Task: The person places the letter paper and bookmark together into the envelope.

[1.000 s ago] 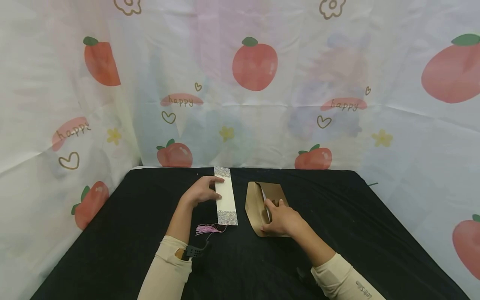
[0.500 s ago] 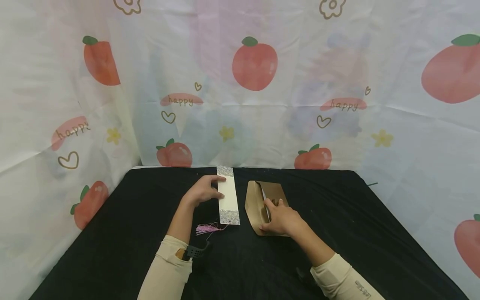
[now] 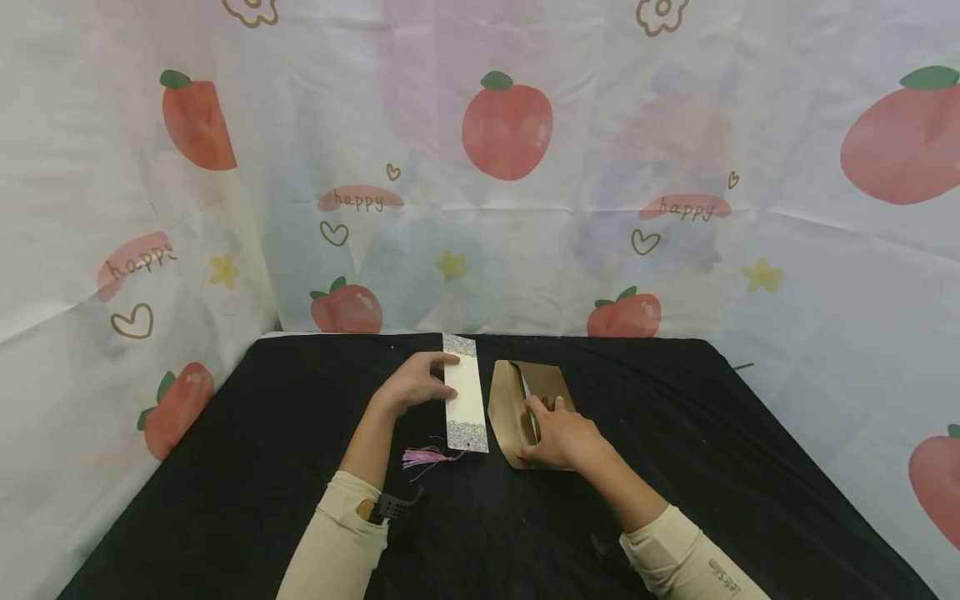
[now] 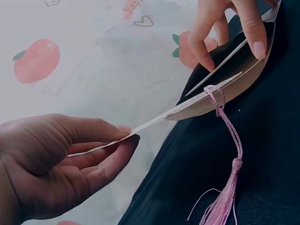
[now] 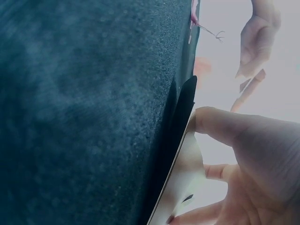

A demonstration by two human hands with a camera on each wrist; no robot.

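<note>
In the head view my left hand [image 3: 412, 383] pinches a long cream bookmark [image 3: 468, 396] with grey lace-patterned ends. A pink tassel [image 3: 426, 457] hangs from its near end. Just right of it lies a brown paper envelope [image 3: 504, 408], its flap to the left and its mouth parted. My right hand [image 3: 561, 437] holds the envelope, thumb at the flap side and fingers on the body. A white edge [image 4: 220, 65] shows within the mouth in the left wrist view, where the bookmark's tassel end overlaps the envelope's mouth; whether it is inside, I cannot tell.
Black cloth [image 3: 300, 433] covers the table. Behind and at both sides hangs a pale curtain [image 3: 570, 167] printed with fruit and "happy". A black strap [image 3: 397, 504] sits at my left wrist.
My left hand has moved slightly right with the bookmark, bringing it nearer the envelope, and the tassel trails along. The right hand and the envelope stay nearly still.
</note>
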